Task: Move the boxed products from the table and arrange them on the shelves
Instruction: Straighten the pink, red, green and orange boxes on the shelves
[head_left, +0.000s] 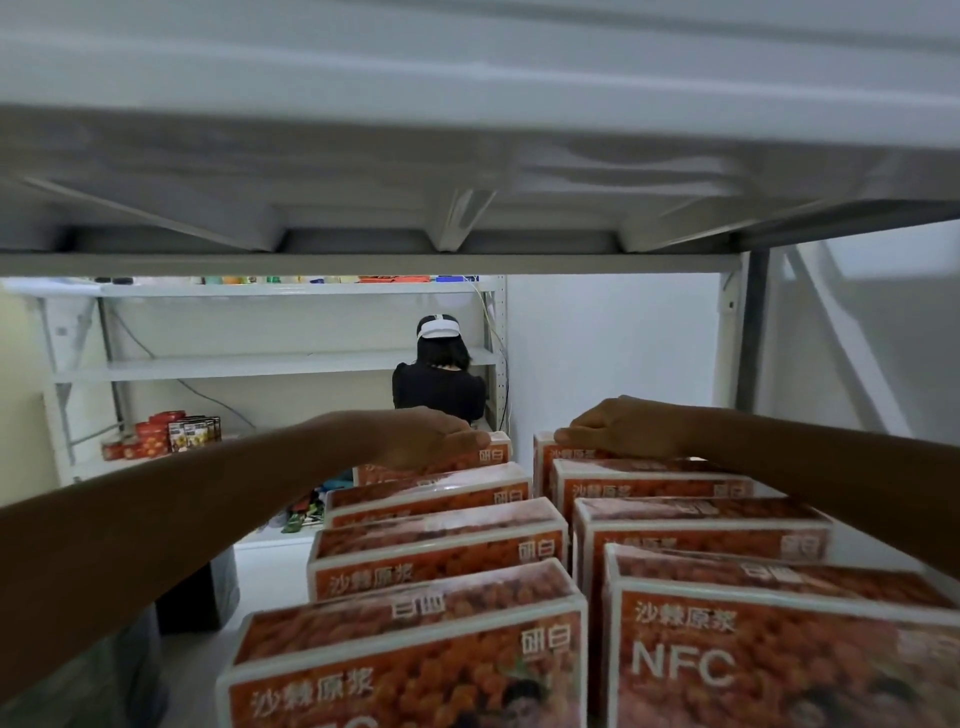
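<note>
The boxed products stand on the shelf in two parallel rows that run from the front edge toward the back. Each box is orange with a white border. The left row (436, 551) shows four boxes; the right row (696, 540) shows at least four. A narrow gap separates the rows.

Both arms reach over the rows to the rearmost boxes. The left hand (431, 436) lies open and flat, palm against the top and near side of the rearmost left box (488, 456). The right hand (623, 423) has its fingers curled down over the top edge of the rearmost right box (550, 447). Neither hand lifts a box (both press or steady only).

Judged step: alignment of boxes already placed, not transport. The two rear boxes appear to be seated toward the back so that each row stands straight.

Next move, as a judgement: release the rear boxes without tipping them, withdraw both arms under the upper shelf (467, 260), which leaves little clearance, and avoid dragging the forearms across the front boxes. Then return for further stock; the counter is not in view, so the remaining quantity cannot be told.

Behind the shelf, a second person (439, 384) in black faces another rack (291, 358).
</note>
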